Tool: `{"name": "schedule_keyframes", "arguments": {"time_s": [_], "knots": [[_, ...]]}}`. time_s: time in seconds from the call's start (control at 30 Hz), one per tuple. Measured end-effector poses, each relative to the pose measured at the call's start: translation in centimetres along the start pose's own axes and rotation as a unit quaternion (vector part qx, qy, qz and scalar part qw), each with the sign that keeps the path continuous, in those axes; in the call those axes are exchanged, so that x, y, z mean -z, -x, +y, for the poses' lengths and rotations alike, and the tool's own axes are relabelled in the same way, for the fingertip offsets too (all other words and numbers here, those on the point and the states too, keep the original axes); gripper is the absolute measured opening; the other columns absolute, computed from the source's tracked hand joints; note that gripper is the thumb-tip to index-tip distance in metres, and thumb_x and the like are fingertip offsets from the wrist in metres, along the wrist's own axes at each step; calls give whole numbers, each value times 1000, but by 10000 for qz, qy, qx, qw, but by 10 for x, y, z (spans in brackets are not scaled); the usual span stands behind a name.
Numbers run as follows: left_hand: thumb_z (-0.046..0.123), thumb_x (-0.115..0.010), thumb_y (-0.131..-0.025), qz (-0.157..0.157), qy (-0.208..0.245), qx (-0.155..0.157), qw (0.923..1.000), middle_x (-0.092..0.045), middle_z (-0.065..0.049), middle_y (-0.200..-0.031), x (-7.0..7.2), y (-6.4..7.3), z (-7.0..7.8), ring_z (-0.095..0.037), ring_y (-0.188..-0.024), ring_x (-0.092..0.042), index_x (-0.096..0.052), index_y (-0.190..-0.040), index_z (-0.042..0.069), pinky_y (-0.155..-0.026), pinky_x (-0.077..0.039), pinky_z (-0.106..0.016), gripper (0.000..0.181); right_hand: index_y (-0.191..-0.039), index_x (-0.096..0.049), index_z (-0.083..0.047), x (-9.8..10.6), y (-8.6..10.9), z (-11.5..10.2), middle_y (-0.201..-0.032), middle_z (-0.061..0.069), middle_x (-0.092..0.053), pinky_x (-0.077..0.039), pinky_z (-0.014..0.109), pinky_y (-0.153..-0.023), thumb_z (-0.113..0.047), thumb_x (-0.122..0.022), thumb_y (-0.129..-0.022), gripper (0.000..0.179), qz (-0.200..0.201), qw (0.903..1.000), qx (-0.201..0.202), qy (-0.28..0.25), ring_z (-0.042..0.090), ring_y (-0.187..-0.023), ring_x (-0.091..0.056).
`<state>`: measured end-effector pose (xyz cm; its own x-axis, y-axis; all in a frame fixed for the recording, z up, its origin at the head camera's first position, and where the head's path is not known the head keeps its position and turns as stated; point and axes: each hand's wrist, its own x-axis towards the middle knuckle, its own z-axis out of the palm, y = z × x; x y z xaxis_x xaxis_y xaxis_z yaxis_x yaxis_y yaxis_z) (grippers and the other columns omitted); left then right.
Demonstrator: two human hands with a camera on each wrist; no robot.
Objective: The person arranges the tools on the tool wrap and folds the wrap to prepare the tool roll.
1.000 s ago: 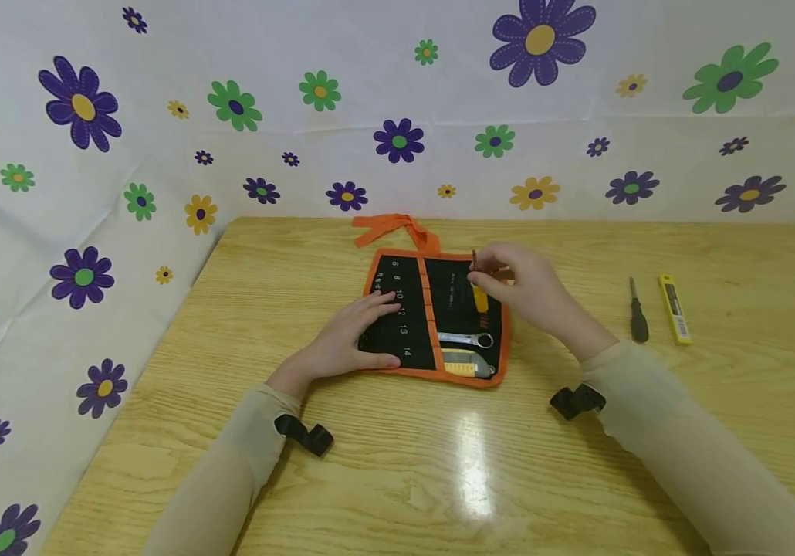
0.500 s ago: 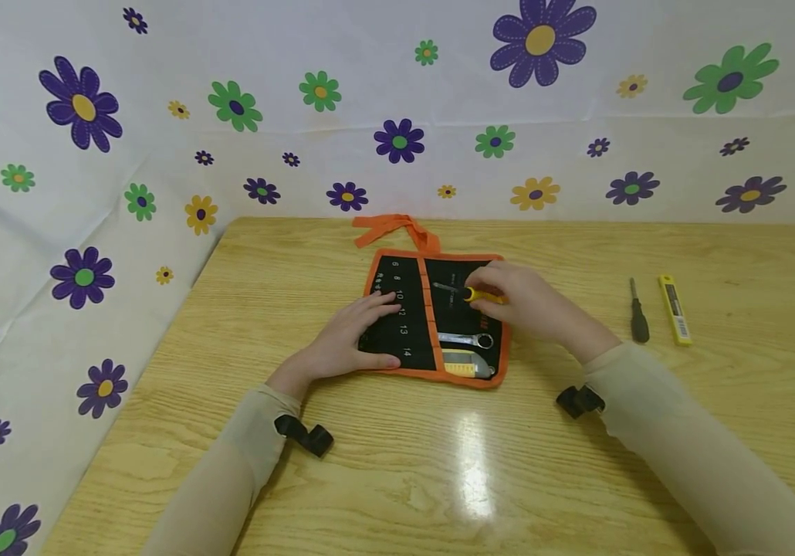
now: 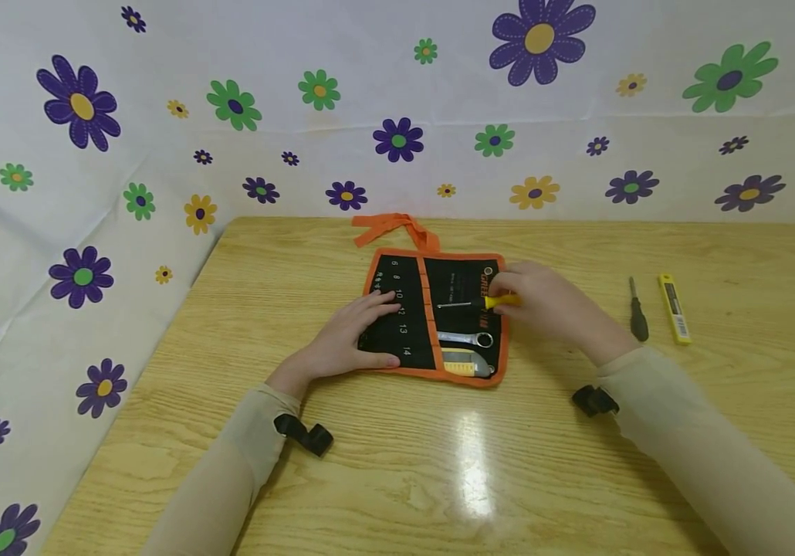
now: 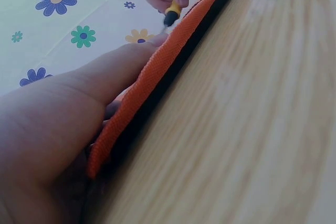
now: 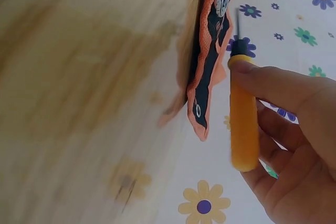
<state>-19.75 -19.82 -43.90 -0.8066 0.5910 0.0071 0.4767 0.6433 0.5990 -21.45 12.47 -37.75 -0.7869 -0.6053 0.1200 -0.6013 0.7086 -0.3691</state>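
A black tool pouch (image 3: pixel 456 270) with orange edging lies unrolled on the table. My left hand (image 3: pixel 342 336) rests on its left part with the fingers stretched out, the thumb near the front edge. My right hand (image 3: pixel 543 305) pinches the yellow handle of a screwdriver (image 5: pixel 244 114) between thumb and fingers. The screwdriver's shaft (image 3: pixel 455 306) points left over the pouch, its tip close to the orange pocket seam. A wrench (image 3: pixel 463 339) and a yellow-and-grey utility knife (image 3: pixel 465 363) sit in pockets below it. Small numbers are printed on the left panel.
To the right on the wooden table (image 3: pixel 397 479) lie a dark-handled screwdriver (image 3: pixel 638 318) and a slim yellow case (image 3: pixel 675 309). An orange tie strap (image 3: pixel 397 222) trails behind the pouch. White flowered cloth (image 3: pixel 342 69) hangs at the back and left.
The screwdriver has swung from pointing away to pointing left, and then shifted slightly right and nearer with my right hand. My left hand has stayed in place on the pouch.
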Motion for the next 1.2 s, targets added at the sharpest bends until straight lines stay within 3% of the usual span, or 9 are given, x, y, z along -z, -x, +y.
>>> {"name": "schedule_keyframes", "arguments": {"time_s": [0.3, 0.8, 1.2], "knots": [[48, -73, -80, 11, 15, -67, 10000, -24, 3, -156, 0, 0, 0, -17, -144, -10, -39, -147, 20, -113, -10, -52, 80, -93, -71, -5, -3, 0, 5, -96, 7, -66, -50, 40, -81, -3, -74, -82, 11, -71, 9999, 147, 5, 24, -89, -59], [47, -73, -80, -31, 25, 67, 10000, -24, 2, -156, 2, 0, 5, -20, -144, -11, -39, -147, 19, -113, -11, -52, 80, -95, -71, -4, -12, -14, -8, -92, 5, -64, -51, 34, -75, -4, -72, -84, 11, -303, 9980, 496, -230, 19, -83, -58], [47, -74, -80, -42, 37, 86, 9999, -24, 1, -156, 2, 0, 5, -19, -144, -11, -39, -147, 19, -113, -11, -52, 80, -101, -71, -5, -18, -26, -14, -101, 6, -66, -52, 34, -79, -5, -69, -87, 15, -502, 9951, 465, -708, 20, -92, -61]]}}
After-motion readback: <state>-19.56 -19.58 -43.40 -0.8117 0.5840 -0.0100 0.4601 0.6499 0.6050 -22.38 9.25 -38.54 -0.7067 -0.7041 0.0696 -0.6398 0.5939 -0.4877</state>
